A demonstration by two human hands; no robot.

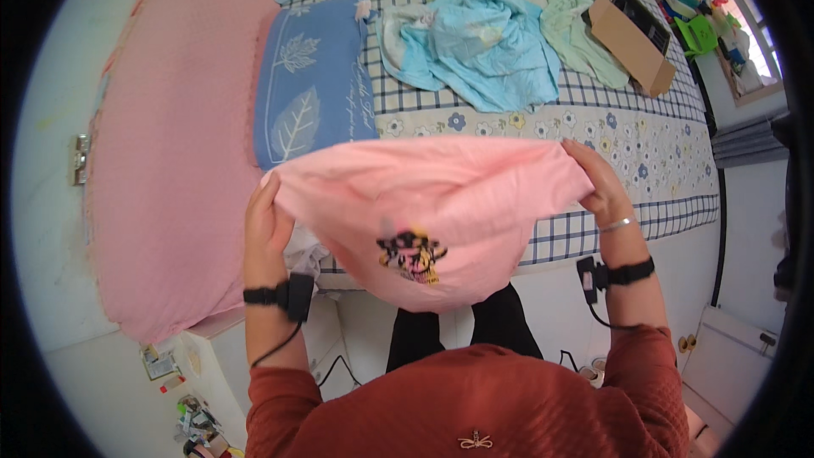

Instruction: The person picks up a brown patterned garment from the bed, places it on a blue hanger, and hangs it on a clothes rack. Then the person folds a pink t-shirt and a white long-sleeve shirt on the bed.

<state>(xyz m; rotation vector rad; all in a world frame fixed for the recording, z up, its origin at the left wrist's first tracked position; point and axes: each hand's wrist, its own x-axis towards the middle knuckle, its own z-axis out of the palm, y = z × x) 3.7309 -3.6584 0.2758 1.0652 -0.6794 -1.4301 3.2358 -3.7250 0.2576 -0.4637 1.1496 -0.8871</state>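
Note:
A pink garment [462, 195] with a dark and yellow cartoon print hangs spread between my two hands, in front of the bed's near edge. My left hand [269, 212] is closed on its left upper corner. At the opposite corner, my right hand [599, 180] grips the cloth, with a silver bracelet at the wrist. The upper edge is pulled fairly straight while the lower part sags and looks slightly blurred. Some fingers of both hands are hidden by the cloth.
The bed has a flowered, checked sheet [627, 148]. On it lie a blue pillow [314, 85], a crumpled turquoise cloth [475, 42], a green cloth [564, 0] and an open cardboard box [632, 42]. A long pink cover [178, 144] runs along the left.

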